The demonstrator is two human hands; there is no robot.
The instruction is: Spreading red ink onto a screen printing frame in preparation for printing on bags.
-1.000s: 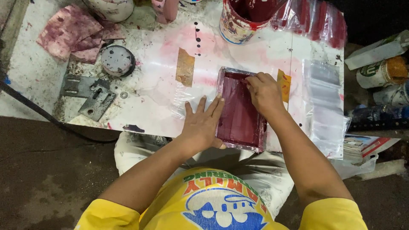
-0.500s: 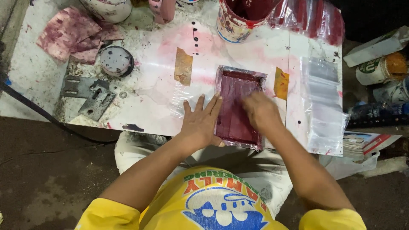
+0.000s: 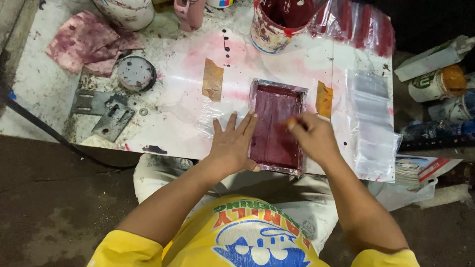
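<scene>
Left hand [image 3: 232,144] lies flat and open, fingers spread, its fingertips pressing the left edge of the small rectangular printing frame [image 3: 275,126], which sits near the front edge of the white work table [image 3: 168,99]. Right hand [image 3: 310,137] is curled over the frame's right side, blurred by motion; it seems to pinch something small and orange at the fingertips, but what it grips cannot be told. A second ago that hand was up at the frame's far right corner; half a second ago it was halfway down; now it is lower again and nearer the middle, so it is drawing a stroke toward the body across the dark red ink while the left hand has stayed put as the clamp. Left of the frame is a strip of brown tape [image 3: 213,79]; right of it a yellow tape strip [image 3: 324,99] and clear plastic bags [image 3: 371,123]. Beyond the frame stands an ink-stained paint bucket [image 3: 274,24]; far left of it lie stained rags [image 3: 84,42], a round lid [image 3: 136,73] and metal hinges [image 3: 101,111]
</scene>
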